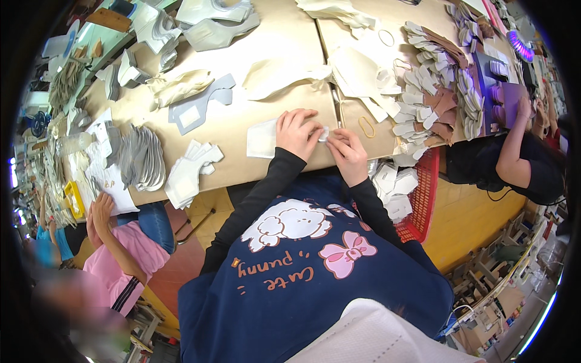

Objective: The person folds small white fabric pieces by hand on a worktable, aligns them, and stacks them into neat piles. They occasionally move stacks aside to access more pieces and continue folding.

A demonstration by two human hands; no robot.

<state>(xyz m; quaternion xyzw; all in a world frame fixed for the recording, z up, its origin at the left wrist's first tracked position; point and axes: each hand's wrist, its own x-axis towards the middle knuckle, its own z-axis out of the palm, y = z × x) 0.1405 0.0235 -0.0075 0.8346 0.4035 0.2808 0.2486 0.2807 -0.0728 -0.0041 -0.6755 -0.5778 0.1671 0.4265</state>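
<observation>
A pale white cut piece (pixel 260 140) of fabric or leather lies near the table's front edge. My left hand (pixel 295 134) is laid across it, fingers curled, with thumb and fingertips pinching its narrow right end. From the right, my right hand (pixel 348 154) pinches that same small end, its fingertips almost meeting the left ones. The middle of the piece is hidden under my left hand. Just beyond it lies a large cream sheet (pixel 281 78). A yellow rubber band (pixel 367 126) rests to the right of my right hand.
Stacked white pieces (pixel 189 172) and grey pieces (pixel 142 157) are on the left, near a grey cut piece (pixel 203 104). Many bundled strips (pixel 423 103) cover the right side. A red basket (pixel 425 196) stands below the right edge. Co-workers sit on both sides.
</observation>
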